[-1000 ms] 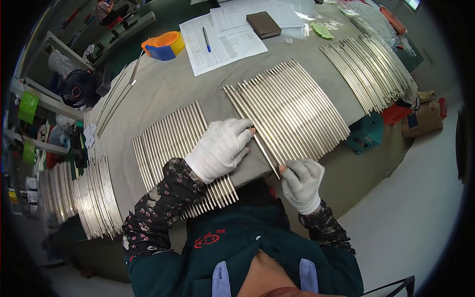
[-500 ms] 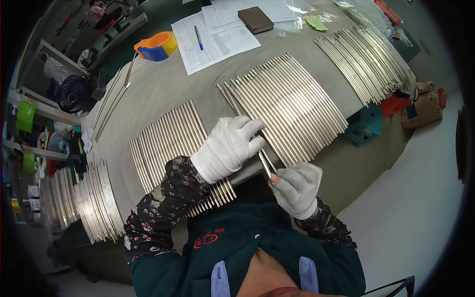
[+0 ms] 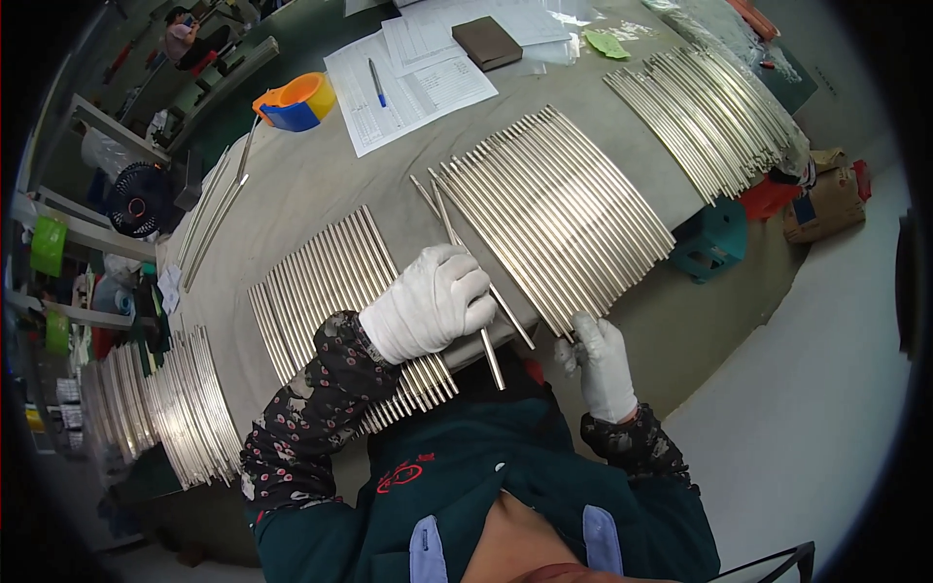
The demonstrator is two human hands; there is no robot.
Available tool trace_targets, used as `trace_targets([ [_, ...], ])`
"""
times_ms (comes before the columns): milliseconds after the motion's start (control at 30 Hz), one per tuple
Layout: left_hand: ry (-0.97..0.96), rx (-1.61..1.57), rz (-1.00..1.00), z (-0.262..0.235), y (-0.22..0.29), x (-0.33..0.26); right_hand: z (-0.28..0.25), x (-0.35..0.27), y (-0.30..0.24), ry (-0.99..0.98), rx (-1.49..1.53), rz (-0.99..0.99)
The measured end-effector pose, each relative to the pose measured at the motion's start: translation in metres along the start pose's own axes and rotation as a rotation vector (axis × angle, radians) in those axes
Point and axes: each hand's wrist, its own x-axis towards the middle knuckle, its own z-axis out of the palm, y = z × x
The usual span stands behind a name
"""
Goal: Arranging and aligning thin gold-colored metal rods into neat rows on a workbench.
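My left hand (image 3: 428,303), in a white glove, is closed around a thin silvery metal rod (image 3: 494,364), whose lower end sticks out past the table edge. A second loose rod (image 3: 515,324) crosses it at a slant and runs beside the fingers. My right hand (image 3: 604,367), also gloved, is by the lower ends of the wide row of rods (image 3: 564,214), fingers apart and partly bent, with no rod visibly held. Under my left forearm lies another row of rods (image 3: 321,282).
More rods lie in a pile (image 3: 700,121) at the far right and a bundle (image 3: 194,398) at the left. Paper sheets (image 3: 418,107), a pen (image 3: 377,83), a brown notebook (image 3: 487,44) and a tape dispenser (image 3: 294,102) sit at the back. A teal stool (image 3: 714,243) stands beyond the edge.
My right hand has let go of the rod ends and moved right to the wide row. My left hand has shifted slightly left and down; the two loose rods now cross.
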Motion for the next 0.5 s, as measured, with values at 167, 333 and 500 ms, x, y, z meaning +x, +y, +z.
trace_targets([
  [167,-0.015,-0.009,-0.01,0.0026,0.0016,-0.0026,0.0058,-0.0023,-0.0063,0.055,-0.021,0.097],
  [333,-0.005,-0.063,-0.012,0.0029,0.0002,-0.0015,0.0103,-0.0068,-0.0056,0.11,0.018,0.108],
  [500,-0.015,-0.076,-0.001,0.003,-0.0022,0.003,0.0098,-0.0061,-0.0084,0.072,0.011,0.103],
])
